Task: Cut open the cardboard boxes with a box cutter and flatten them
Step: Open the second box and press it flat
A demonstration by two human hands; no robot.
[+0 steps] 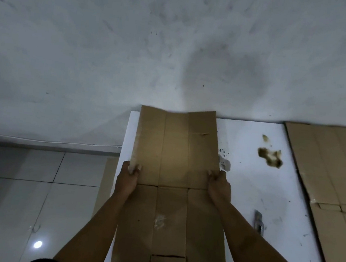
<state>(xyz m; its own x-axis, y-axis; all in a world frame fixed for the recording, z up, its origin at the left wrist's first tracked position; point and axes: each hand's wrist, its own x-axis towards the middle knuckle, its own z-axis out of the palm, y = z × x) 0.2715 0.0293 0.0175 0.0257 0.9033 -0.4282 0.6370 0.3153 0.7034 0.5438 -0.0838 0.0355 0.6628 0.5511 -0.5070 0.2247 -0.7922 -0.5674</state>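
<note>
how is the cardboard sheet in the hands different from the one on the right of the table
The flattened brown cardboard sheet in the middle is gripped at both side edges by the left hand and right hand; the flattened brown cardboard sheet at the right lies untouched. The middle one shows whole, the right one is cut off by the frame. Both are creased and rest on the white table.

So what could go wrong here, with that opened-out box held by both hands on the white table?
Three risks, I would guess. The box cutter lies near the right hand; a careless sweep could hit it. The flattened box overhangs the table's left edge, so it might slip off if the left hand lets go. The brown stain could soil cardboard laid over it.
</note>
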